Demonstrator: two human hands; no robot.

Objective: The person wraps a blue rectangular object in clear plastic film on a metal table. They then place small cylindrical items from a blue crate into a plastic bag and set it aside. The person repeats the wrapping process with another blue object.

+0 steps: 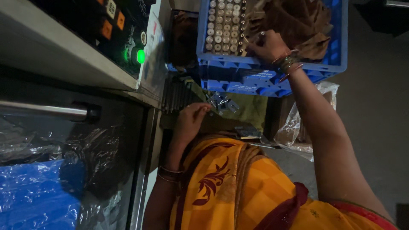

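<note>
My right hand [269,46], with bangles at the wrist, reaches into a blue plastic crate [272,79]. Its fingers rest at the edge of rows of small pale metal cylinders [222,26], beside crumpled brown paper [298,25]; the fingertips are hidden. My left hand [191,120] is lower, near my body. Its fingers are pinched together at a small heap of shiny flat metal pieces [222,102] on a dark work surface.
A machine with a control panel and a lit green button [140,56] stands at the left, with a steel bar [42,110] below it. Blue plastic sheeting [34,191] lies lower left. A clear plastic bag [298,123] sits right of the work surface.
</note>
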